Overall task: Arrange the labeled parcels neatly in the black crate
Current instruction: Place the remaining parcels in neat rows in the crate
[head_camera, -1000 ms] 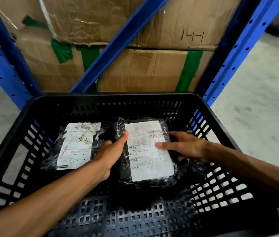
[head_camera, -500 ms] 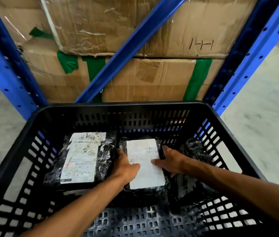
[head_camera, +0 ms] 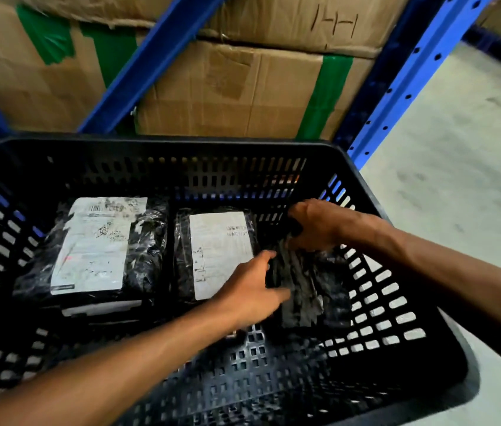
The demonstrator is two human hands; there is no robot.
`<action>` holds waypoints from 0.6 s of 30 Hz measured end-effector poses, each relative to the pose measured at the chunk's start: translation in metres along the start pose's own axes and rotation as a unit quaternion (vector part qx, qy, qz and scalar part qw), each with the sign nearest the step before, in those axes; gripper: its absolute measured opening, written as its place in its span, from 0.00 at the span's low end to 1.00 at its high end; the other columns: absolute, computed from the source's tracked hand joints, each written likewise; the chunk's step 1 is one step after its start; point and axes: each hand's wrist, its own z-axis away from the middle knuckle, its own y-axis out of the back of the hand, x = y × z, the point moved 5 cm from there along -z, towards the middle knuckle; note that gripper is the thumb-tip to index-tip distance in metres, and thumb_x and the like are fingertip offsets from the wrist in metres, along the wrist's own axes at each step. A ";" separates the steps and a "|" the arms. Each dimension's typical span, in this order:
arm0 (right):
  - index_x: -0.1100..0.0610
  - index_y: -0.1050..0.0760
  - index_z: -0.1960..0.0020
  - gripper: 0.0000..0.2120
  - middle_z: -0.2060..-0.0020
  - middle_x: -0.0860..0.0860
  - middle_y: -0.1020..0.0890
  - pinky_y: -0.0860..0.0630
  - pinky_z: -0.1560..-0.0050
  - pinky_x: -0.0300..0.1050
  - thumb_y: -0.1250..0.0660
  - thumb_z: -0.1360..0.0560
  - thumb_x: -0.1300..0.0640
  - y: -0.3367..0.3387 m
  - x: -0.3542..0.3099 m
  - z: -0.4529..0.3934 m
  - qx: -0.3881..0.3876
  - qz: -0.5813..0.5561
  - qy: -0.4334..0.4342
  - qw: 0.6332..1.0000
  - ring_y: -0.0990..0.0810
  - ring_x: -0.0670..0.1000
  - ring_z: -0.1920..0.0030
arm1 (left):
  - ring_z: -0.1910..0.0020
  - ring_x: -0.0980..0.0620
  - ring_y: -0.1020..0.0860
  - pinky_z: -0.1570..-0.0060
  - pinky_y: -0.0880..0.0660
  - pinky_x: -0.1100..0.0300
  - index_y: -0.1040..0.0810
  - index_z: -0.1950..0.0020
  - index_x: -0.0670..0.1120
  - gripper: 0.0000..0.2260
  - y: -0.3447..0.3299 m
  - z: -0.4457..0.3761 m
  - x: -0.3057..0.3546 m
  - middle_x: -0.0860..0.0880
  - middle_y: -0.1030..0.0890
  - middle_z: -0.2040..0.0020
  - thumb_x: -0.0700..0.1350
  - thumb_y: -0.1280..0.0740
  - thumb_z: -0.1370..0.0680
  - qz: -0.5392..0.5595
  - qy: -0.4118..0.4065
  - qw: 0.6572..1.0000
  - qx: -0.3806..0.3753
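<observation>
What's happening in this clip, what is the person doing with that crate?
A person is packing black-wrapped parcels into a black crate in front of blue shelving. Two parcels lie flat, labels up: the left parcel and the middle parcel. Both hands are on a third parcel by the right wall, no label showing: the right hand grips its far end, the left hand touches its near left side. The image is blurred there, so the exact grip is unclear.
</observation>
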 end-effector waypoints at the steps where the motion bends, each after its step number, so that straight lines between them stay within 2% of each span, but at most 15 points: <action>1: 0.58 0.25 0.43 0.21 0.43 0.57 0.22 0.28 0.55 0.41 0.31 0.31 0.47 -0.001 -0.005 0.004 0.000 -0.019 0.004 1.000 0.21 0.57 0.45 | 0.46 0.58 0.27 0.53 0.30 0.70 0.38 0.28 0.56 0.31 -0.003 0.002 -0.001 0.52 0.28 0.32 0.50 0.30 0.27 0.013 0.003 1.000 -0.011; 3: 0.59 0.27 0.42 0.22 0.42 0.57 0.27 0.31 0.57 0.40 0.30 0.31 0.48 -0.010 -0.016 0.010 -0.010 -0.034 0.013 0.999 0.22 0.58 0.46 | 0.40 0.55 0.26 0.43 0.29 0.63 0.36 0.30 0.56 0.31 -0.011 0.005 -0.001 0.55 0.25 0.39 0.54 0.27 0.31 0.037 0.017 0.999 -0.034; 4: 0.59 0.27 0.43 0.21 0.43 0.57 0.27 0.31 0.57 0.41 0.29 0.31 0.49 -0.012 -0.020 0.011 -0.005 -0.041 0.013 0.999 0.22 0.58 0.47 | 0.42 0.55 0.25 0.41 0.28 0.61 0.34 0.31 0.57 0.31 -0.014 0.007 0.000 0.58 0.24 0.45 0.56 0.27 0.32 0.048 0.026 0.998 -0.042; 5: 0.59 0.27 0.46 0.20 0.45 0.57 0.27 0.31 0.59 0.41 0.28 0.33 0.50 -0.010 -0.022 0.012 0.007 -0.053 0.006 0.999 0.22 0.59 0.50 | 0.44 0.57 0.24 0.41 0.27 0.60 0.33 0.33 0.58 0.31 -0.018 0.010 0.001 0.63 0.24 0.50 0.57 0.26 0.33 0.060 0.032 0.996 -0.048; 7: 0.56 0.27 0.56 0.14 0.57 0.53 0.26 0.33 0.64 0.39 0.27 0.35 0.50 0.003 -0.017 0.013 0.039 -0.075 -0.021 0.996 0.24 0.56 0.60 | 0.49 0.63 0.25 0.47 0.28 0.67 0.32 0.37 0.63 0.30 -0.020 0.018 0.008 0.68 0.28 0.55 0.62 0.26 0.37 0.074 0.029 0.996 -0.051; 9: 0.53 0.32 0.67 0.15 0.68 0.47 0.29 0.38 0.72 0.35 0.27 0.37 0.48 0.023 -0.010 0.014 0.060 -0.089 -0.051 0.993 0.28 0.52 0.67 | 0.47 0.65 0.27 0.51 0.33 0.72 0.35 0.35 0.64 0.36 -0.019 0.024 0.016 0.68 0.26 0.48 0.66 0.26 0.40 0.060 -0.003 0.998 -0.023; 11: 0.51 0.35 0.71 0.18 0.72 0.44 0.31 0.39 0.73 0.34 0.28 0.41 0.44 0.044 -0.007 0.016 0.085 -0.098 -0.069 0.989 0.28 0.51 0.69 | 0.37 0.59 0.28 0.43 0.31 0.68 0.42 0.28 0.59 0.46 -0.017 0.025 0.023 0.59 0.27 0.34 0.62 0.24 0.41 0.018 -0.050 0.998 0.030; 12: 0.50 0.35 0.71 0.18 0.72 0.43 0.32 0.39 0.72 0.34 0.28 0.42 0.42 0.054 -0.009 0.018 0.099 -0.097 -0.069 0.988 0.29 0.50 0.70 | 0.34 0.56 0.29 0.39 0.30 0.64 0.45 0.26 0.57 0.48 -0.016 0.026 0.029 0.56 0.29 0.30 0.60 0.23 0.40 0.002 -0.069 0.996 0.060; 14: 0.50 0.36 0.71 0.20 0.71 0.43 0.32 0.38 0.72 0.36 0.28 0.43 0.41 0.069 -0.017 0.023 0.130 -0.086 -0.055 0.986 0.31 0.49 0.72 | 0.33 0.53 0.29 0.37 0.29 0.60 0.47 0.25 0.55 0.48 -0.009 0.028 0.037 0.54 0.31 0.29 0.57 0.23 0.39 0.004 -0.068 0.992 0.110; 16: 0.51 0.38 0.71 0.22 0.72 0.44 0.33 0.39 0.73 0.38 0.27 0.42 0.41 0.081 -0.025 0.027 0.157 -0.075 -0.036 0.984 0.33 0.47 0.74 | 0.38 0.57 0.28 0.44 0.30 0.68 0.45 0.28 0.57 0.44 0.000 0.029 0.038 0.55 0.28 0.33 0.53 0.23 0.37 0.034 -0.065 0.989 0.131; 18: 0.51 0.38 0.71 0.22 0.72 0.45 0.33 0.38 0.72 0.39 0.26 0.41 0.42 0.088 -0.028 0.030 0.167 -0.074 -0.037 0.982 0.33 0.49 0.73 | 0.45 0.63 0.28 0.52 0.37 0.76 0.44 0.28 0.59 0.43 0.007 0.028 0.040 0.60 0.27 0.37 0.51 0.22 0.36 0.075 -0.074 0.988 0.116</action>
